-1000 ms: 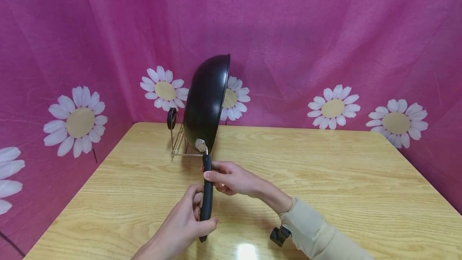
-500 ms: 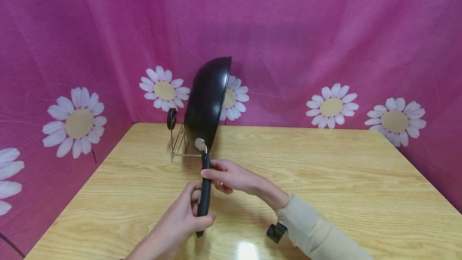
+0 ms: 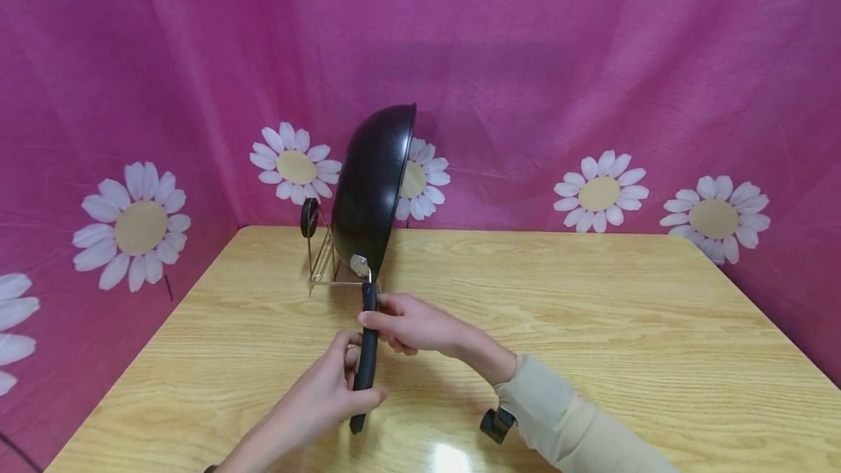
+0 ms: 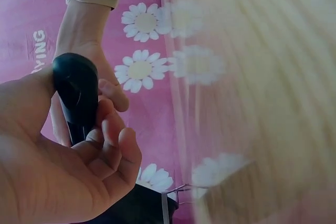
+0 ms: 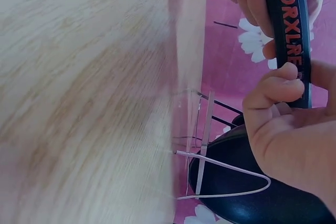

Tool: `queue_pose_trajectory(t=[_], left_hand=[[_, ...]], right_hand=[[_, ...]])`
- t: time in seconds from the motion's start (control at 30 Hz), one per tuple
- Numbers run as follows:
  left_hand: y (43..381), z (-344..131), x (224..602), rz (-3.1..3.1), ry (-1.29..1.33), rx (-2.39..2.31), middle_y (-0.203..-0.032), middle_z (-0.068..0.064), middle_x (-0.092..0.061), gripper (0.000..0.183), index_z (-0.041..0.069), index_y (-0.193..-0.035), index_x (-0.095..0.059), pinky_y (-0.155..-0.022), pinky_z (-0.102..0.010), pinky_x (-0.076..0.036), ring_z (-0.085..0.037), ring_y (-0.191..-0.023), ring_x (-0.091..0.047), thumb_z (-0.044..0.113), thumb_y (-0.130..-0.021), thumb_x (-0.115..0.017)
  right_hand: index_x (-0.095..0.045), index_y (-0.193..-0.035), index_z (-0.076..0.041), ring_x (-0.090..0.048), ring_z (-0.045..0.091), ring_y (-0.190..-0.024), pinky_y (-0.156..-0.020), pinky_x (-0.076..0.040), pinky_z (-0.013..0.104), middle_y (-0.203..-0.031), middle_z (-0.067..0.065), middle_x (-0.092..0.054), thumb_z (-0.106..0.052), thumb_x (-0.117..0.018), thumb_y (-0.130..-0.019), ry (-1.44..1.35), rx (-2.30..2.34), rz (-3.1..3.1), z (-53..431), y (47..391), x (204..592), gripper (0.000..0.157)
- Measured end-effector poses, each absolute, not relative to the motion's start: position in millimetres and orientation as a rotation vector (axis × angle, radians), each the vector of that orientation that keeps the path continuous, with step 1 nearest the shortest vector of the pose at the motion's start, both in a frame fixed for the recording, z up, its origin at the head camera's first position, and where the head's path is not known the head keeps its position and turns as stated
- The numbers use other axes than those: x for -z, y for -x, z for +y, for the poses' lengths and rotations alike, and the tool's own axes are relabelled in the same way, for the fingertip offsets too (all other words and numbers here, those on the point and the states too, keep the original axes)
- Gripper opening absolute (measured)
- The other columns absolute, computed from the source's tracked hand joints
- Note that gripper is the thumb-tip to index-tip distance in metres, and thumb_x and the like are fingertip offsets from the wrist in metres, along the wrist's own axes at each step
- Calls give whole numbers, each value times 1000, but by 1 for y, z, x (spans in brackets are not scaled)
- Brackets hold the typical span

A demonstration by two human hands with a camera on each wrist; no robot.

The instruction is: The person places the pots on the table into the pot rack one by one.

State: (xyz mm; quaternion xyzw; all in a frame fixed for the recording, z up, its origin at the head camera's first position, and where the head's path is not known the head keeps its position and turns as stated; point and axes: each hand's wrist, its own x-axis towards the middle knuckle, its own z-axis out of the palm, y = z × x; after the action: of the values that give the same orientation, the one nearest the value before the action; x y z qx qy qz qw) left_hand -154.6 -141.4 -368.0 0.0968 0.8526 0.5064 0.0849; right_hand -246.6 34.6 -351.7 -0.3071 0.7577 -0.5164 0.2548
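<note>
A black wok [image 3: 374, 181] stands on its edge in a wire rack [image 3: 322, 265], its hollow turned to the right and its black handle [image 3: 368, 363] pointing toward the person. My right hand [image 3: 414, 323] grips the handle near the metal bracket, thumb on top. Closer to the handle's end, my left hand [image 3: 328, 385] holds it between thumb and curled fingers. Red lettering shows on the handle [image 5: 291, 30] in the right wrist view. There, a wire loop of the rack [image 5: 226, 195] passes in front of the wok's dark side.
The wood-grain table [image 3: 558, 312] stretches to both sides. A pink curtain [image 3: 525, 57] with white daisies hangs along the back and left. A black round knob or disc [image 3: 309, 217] sits at the rack's left end. A black camera [image 3: 497, 425] hangs under the right wrist.
The handle and both hands have shifted slightly left in the head view, the handle's near end most. Both hands keep their hold, and the wok stays in the rack.
</note>
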Motion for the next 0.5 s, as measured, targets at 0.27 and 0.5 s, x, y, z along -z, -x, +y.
queue_pose_trajectory(t=[0.27, 0.5], left_hand=[[156, -142, 365, 2631, -250, -1388, -82, -3, -57, 60, 10, -124, -46, -61, -26, -42, -16, -75, -53, 32, -79, -82], [155, -144, 360, 2738, -260, -1278, -82, 2, -57, 70, 19, -133, -45, -59, -26, -42, -12, -72, -54, 46, -79, -81]], right_hand=[[-57, -97, -8, -42, 11, -51, -45, -33, 23, -70, 0, -50, -32, -51, -103, 906, 1318, 2195, 39, 244, 350, 25], [-60, -121, -9, -50, 11, -57, -52, -43, 25, -72, 0, -55, -32, -54, -102, 964, 1244, 2340, 51, 241, 350, 30]])
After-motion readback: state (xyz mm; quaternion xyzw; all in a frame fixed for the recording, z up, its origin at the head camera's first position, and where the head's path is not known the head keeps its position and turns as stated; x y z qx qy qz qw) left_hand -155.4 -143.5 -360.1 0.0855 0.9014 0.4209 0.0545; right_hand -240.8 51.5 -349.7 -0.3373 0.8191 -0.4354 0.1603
